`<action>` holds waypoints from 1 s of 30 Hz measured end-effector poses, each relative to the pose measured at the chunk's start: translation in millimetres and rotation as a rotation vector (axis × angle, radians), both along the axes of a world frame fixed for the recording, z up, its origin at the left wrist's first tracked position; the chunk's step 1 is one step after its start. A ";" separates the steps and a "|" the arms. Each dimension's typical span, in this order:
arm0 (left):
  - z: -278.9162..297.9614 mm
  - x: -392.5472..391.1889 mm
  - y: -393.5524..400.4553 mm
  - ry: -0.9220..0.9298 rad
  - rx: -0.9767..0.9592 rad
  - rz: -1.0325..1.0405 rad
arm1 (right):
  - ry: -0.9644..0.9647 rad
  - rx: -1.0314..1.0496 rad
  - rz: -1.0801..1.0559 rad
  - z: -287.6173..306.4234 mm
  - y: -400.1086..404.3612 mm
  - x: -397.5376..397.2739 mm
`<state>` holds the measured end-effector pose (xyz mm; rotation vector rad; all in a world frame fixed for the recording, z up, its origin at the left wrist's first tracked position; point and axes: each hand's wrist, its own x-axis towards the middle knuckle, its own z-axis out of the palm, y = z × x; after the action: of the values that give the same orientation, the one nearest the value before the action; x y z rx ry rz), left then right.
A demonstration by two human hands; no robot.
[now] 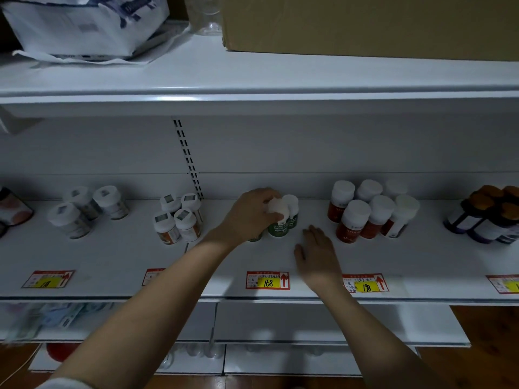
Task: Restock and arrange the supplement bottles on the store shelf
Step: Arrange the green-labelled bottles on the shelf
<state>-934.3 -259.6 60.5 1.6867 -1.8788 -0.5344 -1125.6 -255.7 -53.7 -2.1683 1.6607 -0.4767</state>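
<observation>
While left hand (pixel 252 211) holds a green bottle (pixel 278 220) by its white cap, right hand (pixel 316 252) flat (fingers straight) on shelf (pixel 140 248), red bottles (pixel 365 214) nearby

Left hand (pixel 250 213) around green bottle's white cap (pixel 277 209); right hand (pixel 317 255) flat on shelf (pixel 126 256).

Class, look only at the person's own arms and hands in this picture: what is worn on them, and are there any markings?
Both forearms are bare. The left hand and right hand show no gloves, rings, watch or markings. A bit of pale sleeve shows at the bottom edge, on the left arm.
</observation>
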 end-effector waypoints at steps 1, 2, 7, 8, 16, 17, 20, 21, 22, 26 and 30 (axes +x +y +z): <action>5.1 -0.7 2.6 0.097 0.004 0.024 | 0.001 0.025 0.005 2.3 -0.5 -0.6; 11.2 -1.2 6.3 0.203 0.019 0.039 | 0.006 0.066 0.014 8.3 -1.4 -1.5; 37.9 1.2 35.0 0.557 0.095 0.026 | -0.376 0.437 -0.097 62.3 -1.4 -5.8; 42.4 1.5 41.6 0.601 0.101 0.038 | -0.611 0.524 -0.143 73.8 4.1 -5.9; 66.4 14.7 82.6 0.810 0.135 0.135 | -1.345 0.667 0.072 131.3 67.5 5.2; 67.9 15.2 86.9 0.814 0.133 0.131 | -1.373 0.681 0.089 135.4 74.2 8.5; 72.4 14.4 98.3 0.815 0.128 0.133 | -1.378 0.705 0.129 140.9 88.7 16.1; 73.2 14.1 101.3 0.813 0.125 0.137 | -1.367 0.701 0.134 142.3 92.1 18.2; 73.9 13.9 104.5 0.815 0.122 0.140 | -1.359 0.695 0.132 142.8 94.6 19.8; 75.4 13.4 115.5 0.851 0.101 0.126 | -1.378 0.693 0.122 145.1 104.1 21.8; 74.4 11.6 122.6 0.889 0.067 0.143 | -1.384 0.681 0.148 149.4 109.9 23.2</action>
<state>-922.6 -137.0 134.9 1.2747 -1.0943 -1.0740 -1102.3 -145.7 95.7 -0.9338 0.6713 -0.8927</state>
